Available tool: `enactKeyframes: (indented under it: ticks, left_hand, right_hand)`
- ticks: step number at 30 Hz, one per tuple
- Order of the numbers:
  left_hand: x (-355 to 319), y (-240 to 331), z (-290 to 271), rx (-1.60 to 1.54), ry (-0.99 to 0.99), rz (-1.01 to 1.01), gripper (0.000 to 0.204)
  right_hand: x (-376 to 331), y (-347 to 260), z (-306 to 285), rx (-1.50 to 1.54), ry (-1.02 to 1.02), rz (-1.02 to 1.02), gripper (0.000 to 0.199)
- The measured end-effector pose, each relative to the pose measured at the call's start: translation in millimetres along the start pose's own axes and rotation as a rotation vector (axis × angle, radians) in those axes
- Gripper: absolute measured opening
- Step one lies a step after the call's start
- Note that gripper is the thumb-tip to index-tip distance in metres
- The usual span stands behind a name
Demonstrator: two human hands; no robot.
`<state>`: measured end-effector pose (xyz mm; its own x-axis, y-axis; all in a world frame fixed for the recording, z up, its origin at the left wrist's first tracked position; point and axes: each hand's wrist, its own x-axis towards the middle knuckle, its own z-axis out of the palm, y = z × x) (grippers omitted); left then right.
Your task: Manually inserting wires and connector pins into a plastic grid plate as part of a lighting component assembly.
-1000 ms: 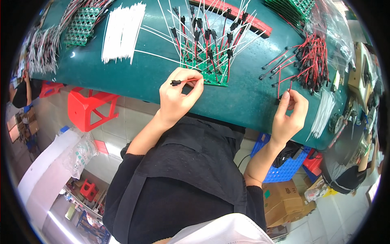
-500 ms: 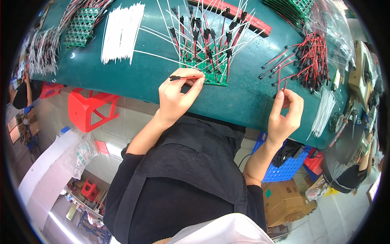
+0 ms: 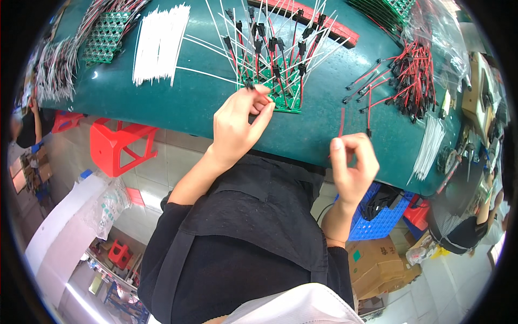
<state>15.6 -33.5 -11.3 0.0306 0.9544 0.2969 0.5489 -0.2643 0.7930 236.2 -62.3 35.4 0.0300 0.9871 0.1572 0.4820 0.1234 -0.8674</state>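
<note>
Pinched in my left hand (image 3: 237, 120) is a short red-and-black connector lead (image 3: 261, 96), its black plug end pointing up and left. That hand is at the near left edge of a green circuit board panel (image 3: 288, 102), from which many white wires and black-plugged leads stand up. My right hand (image 3: 356, 164) is closed at the table's near edge, with a red wire (image 3: 342, 121), blurred by motion, rising from between thumb and forefinger. Beyond it lies a pile of red-and-black connector leads (image 3: 413, 81), with several loose ones at its left.
White wires lie in a bundle (image 3: 161, 46) at left and another (image 3: 430, 147) at right. Stacked circuit boards (image 3: 107, 38) with wires stand at the far left. A red bar (image 3: 334, 31) lies behind the panel. A red stool (image 3: 121, 143) and blue crate (image 3: 377, 218) are below the table.
My right hand has drawn back from the lead pile, moving left and nearer with a red wire. The lead in my left hand has tilted, its plug now higher and further right.
</note>
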Motion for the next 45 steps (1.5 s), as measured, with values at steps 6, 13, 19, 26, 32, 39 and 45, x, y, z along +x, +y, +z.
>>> enactKeyframes:
  ticks: [6,13,19,26,32,39,45]
  left_hand:
    - [-0.3,-0.1,2.5,-0.021,0.081,0.089,0.028]
    - [-8.5,-4.4,-14.9,0.048,-0.069,0.596,0.029]
    - [-6.4,-0.3,-26.8,-0.100,-0.017,0.189,0.018]
    - [-7.6,-8.6,-32.5,-0.434,0.030,-0.284,0.015]
    - [-5.9,-7.2,-33.1,-0.367,-0.011,-0.221,0.013]
    - [-1.1,1.3,-34.5,-0.287,-0.062,-0.233,0.011]
    - [-2.4,-1.0,-27.9,-0.237,-0.019,-0.213,0.011]
  right_hand:
    - [-15.7,-0.9,22.9,0.629,-0.323,0.533,0.017]
    - [-14.5,-11.4,43.1,0.740,-0.486,0.589,0.017]
    - [-3.1,-12.7,41.3,0.396,-0.324,0.246,0.014]
    - [3.9,19.5,0.9,0.007,0.061,0.218,0.017]
    - [0.9,33.2,-16.2,-0.055,0.178,0.257,0.022]
    - [3.1,39.4,-18.3,-0.092,0.230,0.255,0.023]
    - [4.4,45.8,-17.7,-0.122,0.214,0.265,0.024]
